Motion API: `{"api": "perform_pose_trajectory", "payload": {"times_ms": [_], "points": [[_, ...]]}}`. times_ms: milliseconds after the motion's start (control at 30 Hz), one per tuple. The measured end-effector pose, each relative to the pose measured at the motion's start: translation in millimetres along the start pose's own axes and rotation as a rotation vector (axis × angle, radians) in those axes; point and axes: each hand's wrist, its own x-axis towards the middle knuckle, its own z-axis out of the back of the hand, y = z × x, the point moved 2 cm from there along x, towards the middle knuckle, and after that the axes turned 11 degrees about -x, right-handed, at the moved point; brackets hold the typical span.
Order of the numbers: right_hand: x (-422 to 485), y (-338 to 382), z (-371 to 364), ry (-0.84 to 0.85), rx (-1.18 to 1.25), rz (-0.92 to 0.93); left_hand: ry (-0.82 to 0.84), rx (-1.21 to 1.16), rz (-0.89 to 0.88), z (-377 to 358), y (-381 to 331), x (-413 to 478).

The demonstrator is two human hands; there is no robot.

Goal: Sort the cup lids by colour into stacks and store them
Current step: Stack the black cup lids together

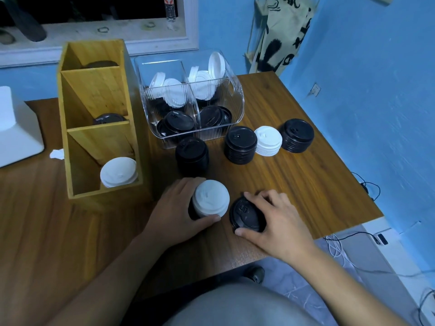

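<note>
My left hand (175,208) grips a stack topped with white lids (210,201) near the table's front. Beside it my right hand (277,220) holds a tilted black lid (247,214) by its rim against the table. Three black stacks (191,155) (241,144) (297,138) and a low white stack (268,141) stand further back. A clear two-part bin (235,109) holds loose white and black lids. The wooden organizer (94,118) has white lids (118,171) in its near compartment and a black lid (109,118) in the middle one.
A white box (16,128) sits at the far left, with a scrap of paper (57,154) near it. The wooden table (306,184) ends at the right, with cables on the floor (341,250) below. A window sill runs behind the organizer.
</note>
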Motion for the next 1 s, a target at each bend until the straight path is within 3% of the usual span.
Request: {"api": "perform_pose_trajectory", "payload": {"times_ms": [200,400,667,1000], "points": [[-5,-8,-2,-0.038,-0.154,0.137,-0.004,0.000,0.017,1,-1,-2],[41,-37,11,0.199,0.114,0.283,-0.041,-0.018,0.043,2,0,-2],[76,-33,16,0.233,0.176,0.387,-0.103,0.014,0.116,3,3,-3],[144,12,95,-0.146,0.122,0.350,-0.135,0.005,0.149,6,-1,-3]]}}
